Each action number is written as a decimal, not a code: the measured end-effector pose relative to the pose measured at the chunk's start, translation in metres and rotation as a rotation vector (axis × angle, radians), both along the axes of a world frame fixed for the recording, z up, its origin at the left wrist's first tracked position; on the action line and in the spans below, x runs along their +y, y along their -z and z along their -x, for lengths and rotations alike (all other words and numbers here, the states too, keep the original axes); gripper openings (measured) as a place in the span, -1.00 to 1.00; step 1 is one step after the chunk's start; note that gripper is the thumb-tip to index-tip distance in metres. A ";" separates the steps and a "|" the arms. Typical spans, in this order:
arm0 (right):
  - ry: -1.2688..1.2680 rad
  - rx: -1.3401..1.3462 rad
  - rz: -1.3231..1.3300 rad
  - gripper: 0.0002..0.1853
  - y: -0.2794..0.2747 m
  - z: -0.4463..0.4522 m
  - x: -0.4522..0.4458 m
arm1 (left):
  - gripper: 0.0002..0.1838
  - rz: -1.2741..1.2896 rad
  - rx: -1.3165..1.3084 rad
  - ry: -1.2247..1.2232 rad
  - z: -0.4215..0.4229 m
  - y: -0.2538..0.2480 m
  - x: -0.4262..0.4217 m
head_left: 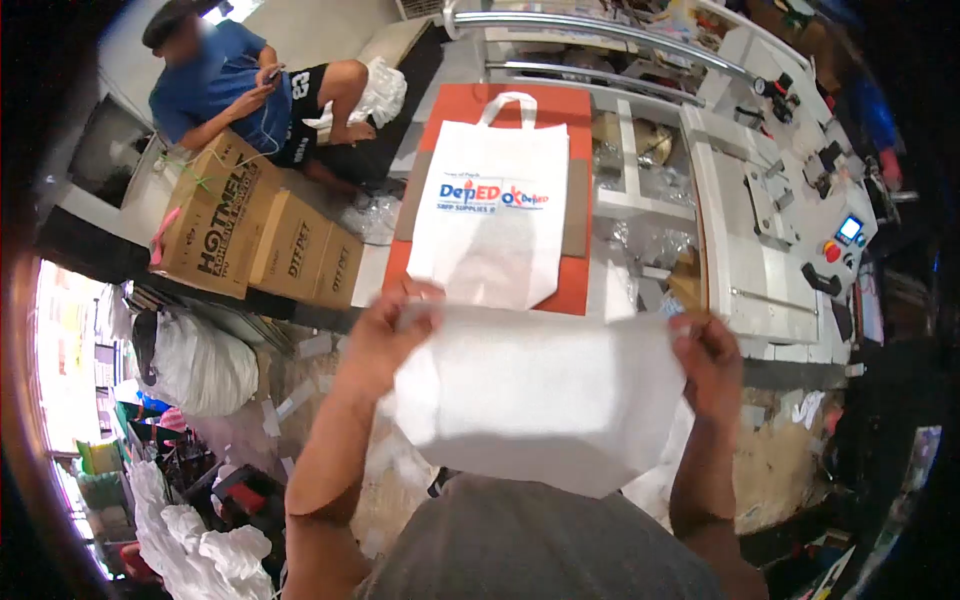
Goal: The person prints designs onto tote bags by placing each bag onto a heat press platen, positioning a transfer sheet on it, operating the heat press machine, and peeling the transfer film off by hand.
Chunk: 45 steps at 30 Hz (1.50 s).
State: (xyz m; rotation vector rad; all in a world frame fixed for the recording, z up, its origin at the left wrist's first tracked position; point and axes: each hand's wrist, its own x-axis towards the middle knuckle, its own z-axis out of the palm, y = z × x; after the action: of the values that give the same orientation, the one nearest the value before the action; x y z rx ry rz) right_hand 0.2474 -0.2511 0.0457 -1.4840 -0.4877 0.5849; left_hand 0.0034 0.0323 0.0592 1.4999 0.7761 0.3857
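A white piece of bag-like fabric (pixel 540 390) is stretched between my two hands in front of my body. My left hand (pixel 392 332) pinches its upper left corner, and my right hand (pixel 708 350) grips the upper right corner. Just beyond it, a white tote bag (pixel 490 240) with blue and red "DepED" print lies flat, its handle pointing away from me. Under that bag is an orange-red press platen (pixel 577 110). The near edge of the tote bag comes close to the held fabric; I cannot tell whether they touch.
A heat press machine (pixel 765 210) with a lit display and red button stands at the right. Metal rails (pixel 610 25) cross the far side. At the left, a person (pixel 215 80) sits with a phone behind cardboard boxes (pixel 220 215). A stuffed white plastic bag (pixel 200 365) rests below.
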 end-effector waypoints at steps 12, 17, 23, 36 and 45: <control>0.436 -1.328 -0.182 -0.67 -0.157 -0.069 0.200 | -0.49 -1.296 -0.685 -0.352 -0.092 -0.163 0.154; 0.157 -0.780 0.162 -0.65 0.047 -0.096 0.270 | -0.47 -0.912 0.050 -0.118 -0.139 0.046 0.236; -0.012 -0.854 0.538 -0.72 0.209 -0.063 0.255 | -0.58 -0.924 0.401 -0.003 -0.110 0.199 0.218; 0.220 -0.992 0.566 -0.70 0.205 -0.046 0.250 | -0.56 -1.145 0.319 -0.056 -0.111 0.216 0.214; 0.103 -1.127 0.489 -0.65 0.158 -0.025 0.289 | -0.52 -1.191 0.089 -0.086 -0.092 0.198 0.225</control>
State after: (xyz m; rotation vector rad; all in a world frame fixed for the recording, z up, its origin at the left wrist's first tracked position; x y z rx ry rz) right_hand 0.2728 0.0382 -0.1126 -2.2332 -1.1722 -0.3167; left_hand 0.0959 0.2577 -0.1392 2.5981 0.6936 0.9514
